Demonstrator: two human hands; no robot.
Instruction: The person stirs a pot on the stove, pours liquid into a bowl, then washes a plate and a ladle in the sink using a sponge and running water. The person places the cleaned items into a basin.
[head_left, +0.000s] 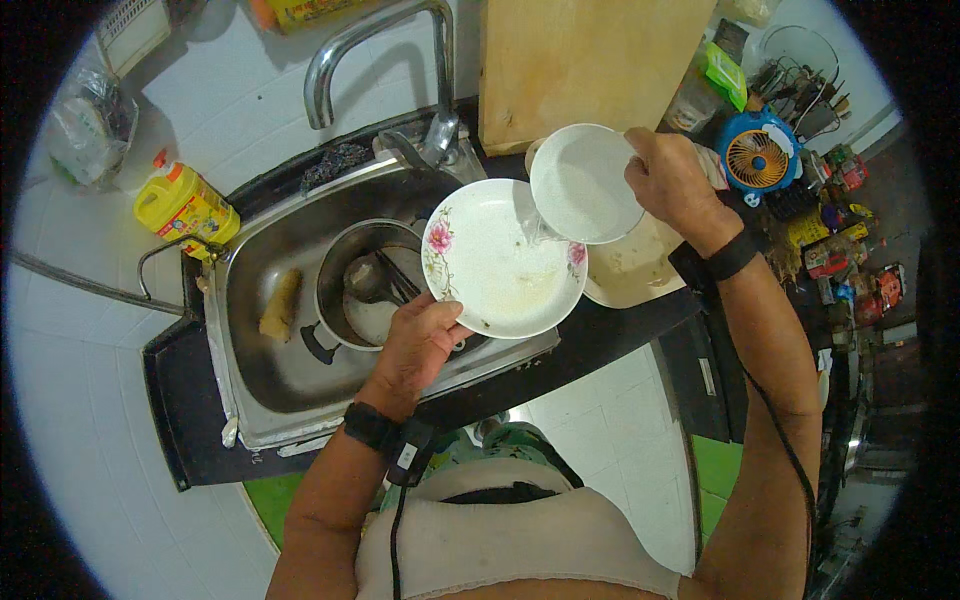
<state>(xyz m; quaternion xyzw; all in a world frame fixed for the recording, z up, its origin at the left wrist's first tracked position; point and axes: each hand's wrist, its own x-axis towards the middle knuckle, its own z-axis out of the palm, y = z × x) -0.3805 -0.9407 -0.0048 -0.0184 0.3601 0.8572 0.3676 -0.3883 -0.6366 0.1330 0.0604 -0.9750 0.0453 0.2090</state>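
My left hand (424, 337) grips the lower left rim of a white plate with pink flowers (502, 262), held over the right end of the steel sink (289, 390). Some residue shows on the plate. With my right hand (671, 172) I hold a smaller plain white bowl or dish (589, 184) by its right edge, partly over the plate's upper right rim. A metal pot (330, 281) stands in the sink with a ladle (367, 277) and dark utensils inside. Beside the pot lies a yellowish loofah-like piece (281, 306).
A chrome faucet (442, 75) rises behind the sink. At the left stands a yellow detergent bottle (187, 206). A cream tray or dish (630, 266) sits on the dark counter (600, 330), near an upright wooden board (585, 67). A blue fan (759, 159) stands farther right.
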